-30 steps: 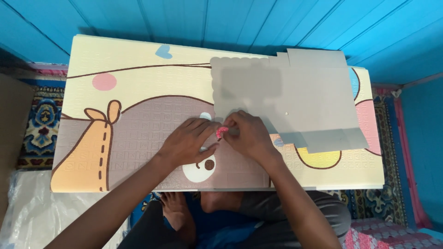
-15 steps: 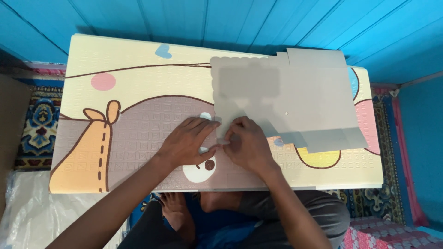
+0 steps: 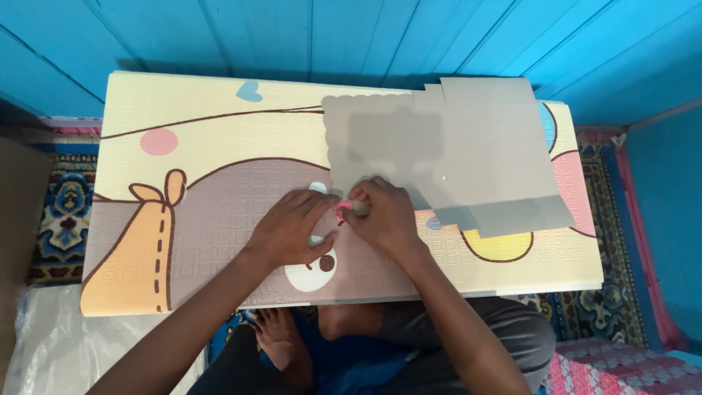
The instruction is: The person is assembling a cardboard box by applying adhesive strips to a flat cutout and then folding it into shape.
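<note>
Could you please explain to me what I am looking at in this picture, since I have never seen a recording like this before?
There is no machine here: a camera worn on a person's head looks down at their two bare hands. They sit cross-legged behind a foam mat printed with cartoon shapes, which serves as a work surface. On it lies a flat grey cardboard sheet. The left hand and right hand meet at the sheet's lower left corner, pinching a small pink piece between their fingertips. Blue wooden boards lie beyond.

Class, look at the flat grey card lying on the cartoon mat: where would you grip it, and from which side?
Grip the grey card at its lower right flap, coming from the right. That corner juts out past the rest, away from both hands, so fingers probably can slide under its edge.
</note>
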